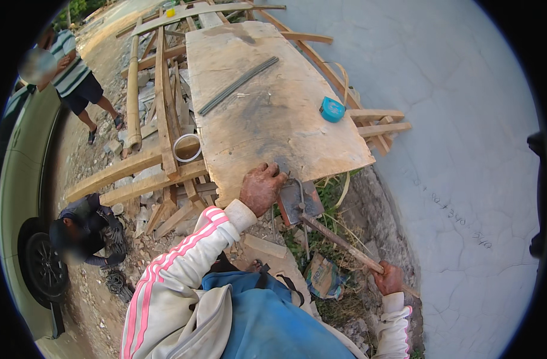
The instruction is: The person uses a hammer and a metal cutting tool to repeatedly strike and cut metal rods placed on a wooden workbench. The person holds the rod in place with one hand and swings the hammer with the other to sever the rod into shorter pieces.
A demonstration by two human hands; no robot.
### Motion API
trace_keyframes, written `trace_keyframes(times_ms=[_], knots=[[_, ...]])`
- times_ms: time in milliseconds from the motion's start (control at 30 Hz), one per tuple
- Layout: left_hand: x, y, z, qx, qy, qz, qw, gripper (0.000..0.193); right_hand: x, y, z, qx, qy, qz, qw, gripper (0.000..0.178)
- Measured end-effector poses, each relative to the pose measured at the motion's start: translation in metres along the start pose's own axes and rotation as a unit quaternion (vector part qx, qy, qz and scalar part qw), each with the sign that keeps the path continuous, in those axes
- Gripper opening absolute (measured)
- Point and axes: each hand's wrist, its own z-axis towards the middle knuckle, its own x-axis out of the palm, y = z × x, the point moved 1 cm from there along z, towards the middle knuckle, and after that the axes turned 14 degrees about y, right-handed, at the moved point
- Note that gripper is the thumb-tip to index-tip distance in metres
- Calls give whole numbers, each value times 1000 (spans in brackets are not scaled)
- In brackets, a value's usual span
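Note:
My left hand (262,188) rests at the near edge of a worn wooden board (249,134), its fingers curled down; whatever lies beneath them is hidden. In my right hand (388,279) is the wooden handle of a hammer-like tool (336,237), slanting up and left. Its narrow metal head meets a dark metal block (309,202) just beyond the board's edge. A thin bent metal rod (298,184) curves there beside my left fingers. Farther up the board lie a bundle of dark thin rods (237,85) and a blue tape measure (332,109).
Timber beams (133,173) and a bamboo pole (133,96) lie left of the board. A white ring (187,148) hangs beside it. A cracked grey wall (459,137) stands right. One person (76,72) stands and another (85,230) crouches by a green car (19,161).

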Motion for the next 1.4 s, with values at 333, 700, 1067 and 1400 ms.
trace_keyframes(times_ms=[333, 700, 1067, 1400], knots=[[-4, -2, 1, -4, 17, -11, 1000, 14, -14, -9, 30, -10, 8, -43, 999, 29], [-3, 1, 2, 2, 38, -7, 999, 17, 2, -2, 0, 29, 36, 15, 999, 35], [-7, -1, 7, 8, 72, 22, 997, 17, -11, -97, -52, 143, -31, -105, 984, 47], [-5, 8, 9, 41, 85, 27, 995, 14, 55, 22, -185, 292, -78, -36, 953, 48]])
